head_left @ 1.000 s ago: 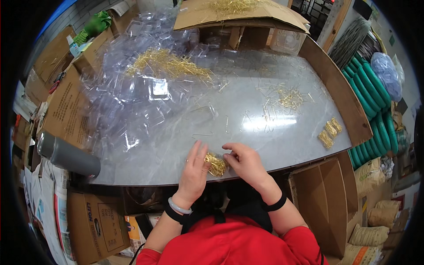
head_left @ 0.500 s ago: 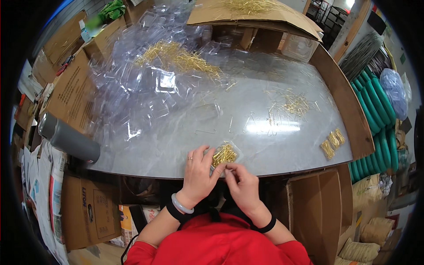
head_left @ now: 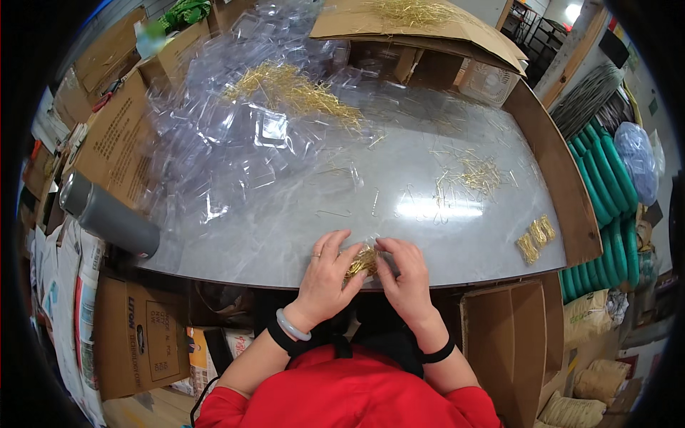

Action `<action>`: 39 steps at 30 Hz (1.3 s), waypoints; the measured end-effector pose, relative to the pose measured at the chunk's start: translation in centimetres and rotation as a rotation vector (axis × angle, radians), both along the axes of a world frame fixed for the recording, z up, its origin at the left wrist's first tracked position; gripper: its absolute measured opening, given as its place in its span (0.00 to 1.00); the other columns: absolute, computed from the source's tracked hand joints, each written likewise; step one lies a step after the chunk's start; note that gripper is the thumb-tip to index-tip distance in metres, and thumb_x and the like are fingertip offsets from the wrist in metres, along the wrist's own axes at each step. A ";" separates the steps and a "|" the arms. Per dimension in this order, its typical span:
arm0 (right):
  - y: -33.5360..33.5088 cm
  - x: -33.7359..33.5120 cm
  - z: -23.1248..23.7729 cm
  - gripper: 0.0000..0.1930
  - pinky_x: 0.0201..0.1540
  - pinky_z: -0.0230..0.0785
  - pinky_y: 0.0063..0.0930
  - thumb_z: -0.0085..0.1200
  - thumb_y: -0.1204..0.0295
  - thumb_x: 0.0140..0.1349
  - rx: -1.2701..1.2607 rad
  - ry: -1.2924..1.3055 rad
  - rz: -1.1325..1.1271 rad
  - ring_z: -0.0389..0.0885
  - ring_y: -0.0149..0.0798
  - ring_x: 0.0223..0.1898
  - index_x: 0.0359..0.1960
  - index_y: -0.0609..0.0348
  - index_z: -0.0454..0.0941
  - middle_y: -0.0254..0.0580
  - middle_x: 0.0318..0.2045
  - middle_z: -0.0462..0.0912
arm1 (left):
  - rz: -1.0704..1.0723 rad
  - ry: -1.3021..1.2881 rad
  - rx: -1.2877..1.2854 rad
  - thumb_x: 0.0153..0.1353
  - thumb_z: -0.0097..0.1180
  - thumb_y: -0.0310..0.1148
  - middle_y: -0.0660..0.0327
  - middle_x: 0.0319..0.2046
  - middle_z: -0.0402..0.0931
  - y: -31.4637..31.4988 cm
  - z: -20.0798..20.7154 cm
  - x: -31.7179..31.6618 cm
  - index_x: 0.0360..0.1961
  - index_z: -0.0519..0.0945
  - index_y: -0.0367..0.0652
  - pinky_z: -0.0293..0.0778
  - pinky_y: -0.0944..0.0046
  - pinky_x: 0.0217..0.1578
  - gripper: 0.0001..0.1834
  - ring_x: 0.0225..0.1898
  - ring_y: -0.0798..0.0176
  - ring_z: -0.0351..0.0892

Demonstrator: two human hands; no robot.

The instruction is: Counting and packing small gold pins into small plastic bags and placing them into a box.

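Note:
A small clear plastic box point(head_left: 370, 245) filled with gold wire hooks point(head_left: 362, 262) lies at the table's near edge, between my hands. From the left, my left hand point(head_left: 330, 273) curls its fingers and thumb around that side of the box. On the other side, my right hand point(head_left: 405, 277) presses bent fingers and thumb against the box. Both hands cover much of it, so I cannot tell whether its lid is closed. Several loose S-shaped hooks point(head_left: 376, 202) lie on the grey tabletop point(head_left: 285, 235) just beyond.
A heap of clear plastic boxes point(head_left: 214, 143) with a gold hook pile point(head_left: 300, 93) covers the far left. More hooks point(head_left: 474, 175) are scattered at right, near bundled hooks point(head_left: 535, 239). A grey bottle point(head_left: 110, 217) stands at left; a cardboard box point(head_left: 421, 32) sits at the back.
My right hand has moved up from the box's near corner to its right side. My left hand has shifted slightly, and the hands now cover more of the box.

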State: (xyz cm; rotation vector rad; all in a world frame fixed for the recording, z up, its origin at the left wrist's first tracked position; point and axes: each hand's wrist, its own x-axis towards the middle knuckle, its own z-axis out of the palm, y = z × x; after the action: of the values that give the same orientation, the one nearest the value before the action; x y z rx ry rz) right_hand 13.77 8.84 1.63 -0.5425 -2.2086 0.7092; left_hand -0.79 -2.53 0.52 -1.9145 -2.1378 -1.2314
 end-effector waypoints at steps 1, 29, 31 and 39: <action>-0.2 -0.2 0.2 0.16 0.55 0.68 0.45 0.58 0.77 0.63 0.000 -0.002 0.001 0.77 0.53 0.51 0.53 0.61 0.77 0.49 0.42 0.83 | -0.020 -0.016 0.009 0.59 0.63 0.35 0.45 0.62 0.66 -0.1 0.2 0.0 0.57 0.76 0.35 0.63 0.48 0.63 0.26 0.63 0.39 0.64; -1.6 -0.1 -0.9 0.26 0.71 0.48 0.58 0.55 0.69 0.68 0.128 -0.290 -0.055 0.58 0.62 0.70 0.66 0.63 0.66 0.57 0.68 0.65 | -0.034 -0.030 0.093 0.60 0.56 0.23 0.42 0.55 0.68 -0.2 -1.3 0.7 0.54 0.74 0.32 0.67 0.45 0.62 0.20 0.61 0.35 0.68; -1.1 -0.2 -0.7 0.27 0.71 0.48 0.57 0.56 0.69 0.67 0.147 -0.304 -0.027 0.58 0.63 0.70 0.66 0.63 0.66 0.57 0.68 0.65 | -0.037 -0.025 0.102 0.61 0.55 0.23 0.42 0.55 0.67 -0.2 -1.3 0.6 0.56 0.72 0.31 0.66 0.44 0.64 0.21 0.61 0.37 0.67; 0.5 0.1 -0.6 0.25 0.72 0.47 0.56 0.61 0.66 0.63 0.016 -0.292 0.149 0.56 0.65 0.71 0.60 0.62 0.69 0.59 0.69 0.61 | -0.057 0.029 0.123 0.57 0.52 0.20 0.43 0.56 0.66 -0.3 -1.6 0.3 0.60 0.66 0.30 0.63 0.42 0.67 0.27 0.62 0.38 0.65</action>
State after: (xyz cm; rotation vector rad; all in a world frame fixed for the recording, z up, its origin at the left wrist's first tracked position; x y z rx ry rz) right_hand 13.87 9.30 1.05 -0.5029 -2.5462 0.7260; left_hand -0.44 -2.79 -1.09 -1.9433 -1.9576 -1.3030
